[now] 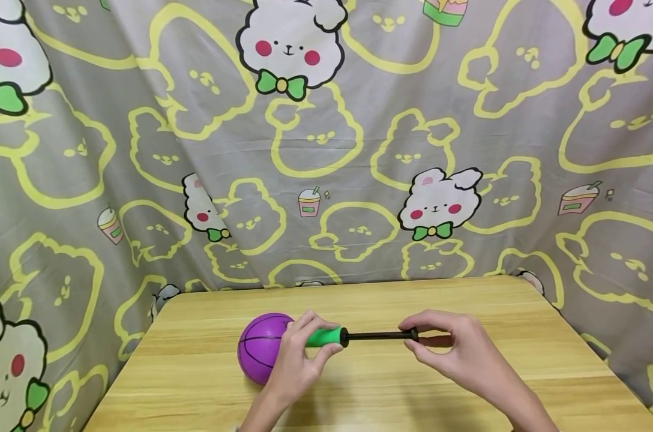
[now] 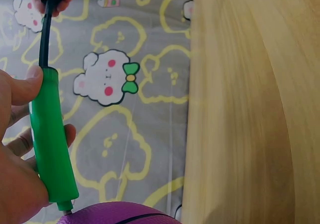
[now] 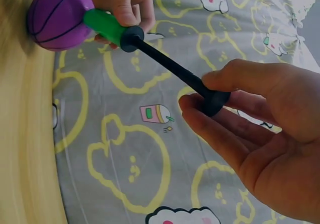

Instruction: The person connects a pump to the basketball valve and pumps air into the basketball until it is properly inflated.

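A green hand pump (image 2: 52, 134) with a black rod lies level across the head view, its rod drawn well out of the barrel. My left hand (image 1: 303, 354) grips the green barrel near its black collar. With thumb and fingertips, my right hand (image 1: 456, 345) pinches the black knob at the rod's far end. Left of the pump sits a purple ball (image 1: 258, 348) with black lines, partly behind my left hand. In the left wrist view, the pump's narrow tip meets the ball's surface through a short thin needle.
Beneath everything is a light wood-grain table (image 1: 197, 384). A grey curtain (image 1: 353, 150) printed with yellow outlines and white cartoon heads hangs behind the table's back edge and along both sides.
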Action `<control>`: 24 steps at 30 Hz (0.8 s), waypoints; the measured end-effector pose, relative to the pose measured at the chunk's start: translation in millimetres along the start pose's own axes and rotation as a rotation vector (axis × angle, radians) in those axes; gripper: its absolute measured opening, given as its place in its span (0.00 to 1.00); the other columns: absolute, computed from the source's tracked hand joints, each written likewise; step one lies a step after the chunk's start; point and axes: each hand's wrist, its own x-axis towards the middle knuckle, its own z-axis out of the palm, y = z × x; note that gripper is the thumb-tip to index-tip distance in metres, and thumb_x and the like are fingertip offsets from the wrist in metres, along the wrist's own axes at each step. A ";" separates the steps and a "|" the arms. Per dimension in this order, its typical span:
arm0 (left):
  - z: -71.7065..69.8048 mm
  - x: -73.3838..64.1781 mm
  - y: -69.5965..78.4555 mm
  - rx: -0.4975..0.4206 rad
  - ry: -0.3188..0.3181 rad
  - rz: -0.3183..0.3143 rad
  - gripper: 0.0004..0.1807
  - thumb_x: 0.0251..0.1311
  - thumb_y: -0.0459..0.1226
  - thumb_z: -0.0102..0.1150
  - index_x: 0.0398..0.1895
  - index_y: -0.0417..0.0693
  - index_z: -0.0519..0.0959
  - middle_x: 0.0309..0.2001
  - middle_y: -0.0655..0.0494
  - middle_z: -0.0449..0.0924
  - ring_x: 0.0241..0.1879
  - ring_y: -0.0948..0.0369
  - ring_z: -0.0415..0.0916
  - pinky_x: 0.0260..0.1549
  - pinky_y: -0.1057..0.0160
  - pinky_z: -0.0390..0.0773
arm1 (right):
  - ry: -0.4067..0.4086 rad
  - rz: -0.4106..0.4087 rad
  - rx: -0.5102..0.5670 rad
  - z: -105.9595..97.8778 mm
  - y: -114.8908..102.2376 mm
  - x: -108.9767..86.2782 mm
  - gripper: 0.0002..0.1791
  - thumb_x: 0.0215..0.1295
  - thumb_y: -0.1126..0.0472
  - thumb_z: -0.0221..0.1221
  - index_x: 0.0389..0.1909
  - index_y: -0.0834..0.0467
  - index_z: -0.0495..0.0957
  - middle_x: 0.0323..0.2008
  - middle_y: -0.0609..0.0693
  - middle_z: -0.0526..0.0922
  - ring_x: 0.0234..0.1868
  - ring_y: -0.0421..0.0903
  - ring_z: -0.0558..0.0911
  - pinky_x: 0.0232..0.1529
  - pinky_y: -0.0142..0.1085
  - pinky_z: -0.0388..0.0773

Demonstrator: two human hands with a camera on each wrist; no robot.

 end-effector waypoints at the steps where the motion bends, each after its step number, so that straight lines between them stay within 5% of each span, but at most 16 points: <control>1: 0.1 0.0 0.1 -0.001 0.002 0.003 0.13 0.59 0.45 0.74 0.46 0.61 0.85 0.39 0.73 0.76 0.40 0.70 0.75 0.44 0.60 0.68 | -0.004 0.002 0.002 -0.9 -0.1 -0.4 0.16 0.59 0.69 0.72 0.43 0.48 0.87 0.40 0.40 0.88 0.40 0.41 0.88 0.38 0.36 0.85; 10: 2.3 -1.2 -0.1 0.005 0.018 0.000 0.13 0.58 0.44 0.74 0.46 0.59 0.85 0.38 0.73 0.76 0.39 0.70 0.75 0.43 0.59 0.68 | 0.002 -0.016 0.063 0.0 0.4 -0.4 0.15 0.57 0.63 0.74 0.45 0.51 0.88 0.42 0.46 0.89 0.40 0.42 0.89 0.37 0.36 0.85; 24: 8.1 -1.9 6.3 -0.001 0.006 -0.004 0.13 0.56 0.42 0.75 0.44 0.58 0.85 0.39 0.72 0.75 0.42 0.70 0.76 0.47 0.56 0.64 | 0.028 -0.097 0.086 42.3 14.6 4.9 0.16 0.57 0.62 0.74 0.48 0.57 0.89 0.43 0.48 0.90 0.41 0.42 0.89 0.36 0.34 0.84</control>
